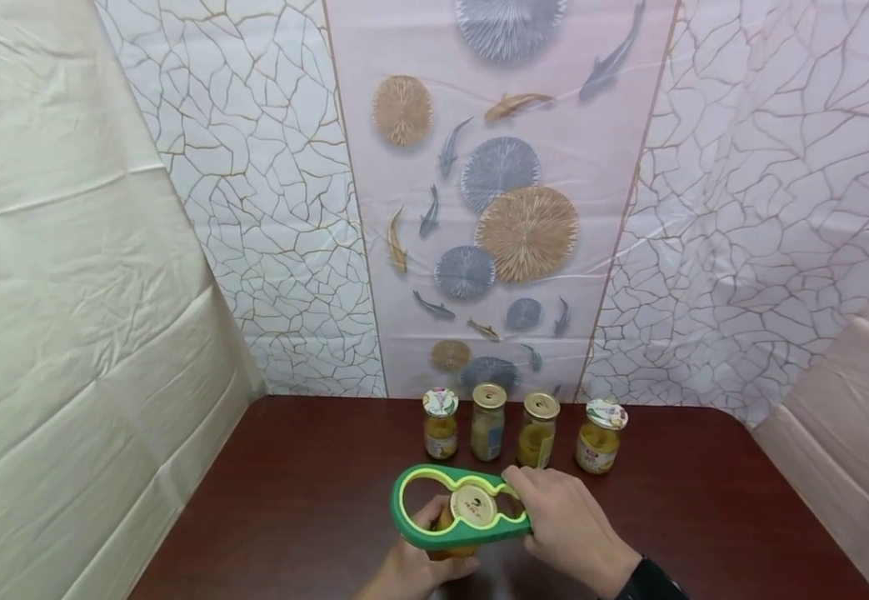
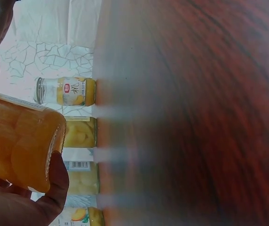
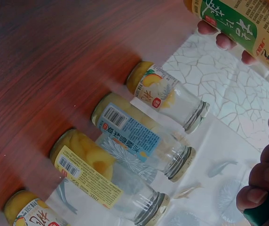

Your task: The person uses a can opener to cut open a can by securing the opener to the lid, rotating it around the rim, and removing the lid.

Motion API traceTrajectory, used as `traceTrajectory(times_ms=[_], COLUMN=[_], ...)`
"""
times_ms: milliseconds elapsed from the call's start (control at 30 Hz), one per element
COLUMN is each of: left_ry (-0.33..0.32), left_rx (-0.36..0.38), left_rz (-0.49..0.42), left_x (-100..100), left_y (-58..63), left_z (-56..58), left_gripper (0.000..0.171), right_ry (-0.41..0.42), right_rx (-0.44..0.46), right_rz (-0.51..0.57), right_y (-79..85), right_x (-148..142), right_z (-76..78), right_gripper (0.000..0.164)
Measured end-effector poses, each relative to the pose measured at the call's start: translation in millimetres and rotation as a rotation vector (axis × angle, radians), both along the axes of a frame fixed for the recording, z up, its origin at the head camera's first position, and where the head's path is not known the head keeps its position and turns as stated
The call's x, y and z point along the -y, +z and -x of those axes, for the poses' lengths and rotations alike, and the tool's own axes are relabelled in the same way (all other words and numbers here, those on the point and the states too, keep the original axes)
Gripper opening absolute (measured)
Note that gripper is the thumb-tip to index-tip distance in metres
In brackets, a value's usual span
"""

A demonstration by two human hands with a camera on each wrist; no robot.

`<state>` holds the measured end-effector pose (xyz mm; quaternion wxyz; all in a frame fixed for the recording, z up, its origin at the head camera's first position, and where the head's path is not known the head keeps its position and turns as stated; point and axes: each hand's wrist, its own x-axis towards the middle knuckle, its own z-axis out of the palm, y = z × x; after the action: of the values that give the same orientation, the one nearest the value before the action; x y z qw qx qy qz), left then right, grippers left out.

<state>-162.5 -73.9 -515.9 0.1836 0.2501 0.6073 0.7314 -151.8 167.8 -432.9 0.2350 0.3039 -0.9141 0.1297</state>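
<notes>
In the head view my left hand (image 1: 413,568) grips a glass jar of orange fruit (image 2: 14,141) off the tabletop, with fingers and thumb around its side. A green jar opener (image 1: 434,540) with a lime-yellow inner edge lies across the jar's top. Its middle opening surrounds the gold lid (image 1: 473,506). My right hand (image 1: 572,518) grips the opener's narrow right end. In the right wrist view, left-hand fingertips (image 3: 225,41) show at the jar's green-and-cream label, and curled right-hand fingers (image 3: 266,174) hold a bit of the green opener.
Several fruit jars stand in a row beyond the hands: a white-lidded one (image 1: 441,433), two gold-lidded ones (image 1: 487,429) and another white-lidded one (image 1: 597,446) at the right. The dark red-brown table (image 1: 292,500) ends at a patterned cloth backdrop (image 1: 299,250).
</notes>
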Motion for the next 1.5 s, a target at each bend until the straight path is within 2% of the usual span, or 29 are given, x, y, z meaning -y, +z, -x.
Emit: traceTrajectory(times_ms=[267,500,667,833,1000,1200,1333,1500], left_ry=[-0.008,-0.024,-0.004,0.013,0.037,0.039,0.032,0.036], left_rx=[-0.1,-0.131,-0.131,-0.113,-0.07,-0.061,0.022,0.056], left_rz=[-0.023,-0.09,-0.064,-0.039,0.026,-0.013,-0.014,0.023], left_x=[-3.2,-5.1,-4.9,-5.2,-3.4,-2.2,-1.0,-0.3], left_y=[-4.6,-6.5,-9.0,-9.1,-8.7,-10.3,-9.8,-7.2], left_z=[2.1,1.1,-0.6,-0.1,0.9,0.8,-1.5,-4.1], left_gripper=[0.052,0.053,0.054,0.054,0.055,0.057,0.056,0.055], right_ry=[-0.011,-0.005,0.018,0.017,0.017,0.009,0.001,-0.016], right_rx=[-0.029,-0.022,-0.037,-0.045,-0.063,-0.077,-0.064,-0.084], right_rz=[-0.005,0.012,0.037,0.035,0.026,0.025,0.032,0.036], right_y=[0.1,-1.2,-4.4,-5.3,-2.3,-1.3,-3.0,-5.6], right_x=[-2.5,-3.2,-4.1,-5.4,-7.1,-9.6,-11.4,-14.0], right_z=[-1.0,-2.8,-4.6,-4.9,-3.3,-2.6,-3.4,-3.7], right_gripper=[0.048,0.044,0.045,0.045,0.048,0.049,0.049,0.049])
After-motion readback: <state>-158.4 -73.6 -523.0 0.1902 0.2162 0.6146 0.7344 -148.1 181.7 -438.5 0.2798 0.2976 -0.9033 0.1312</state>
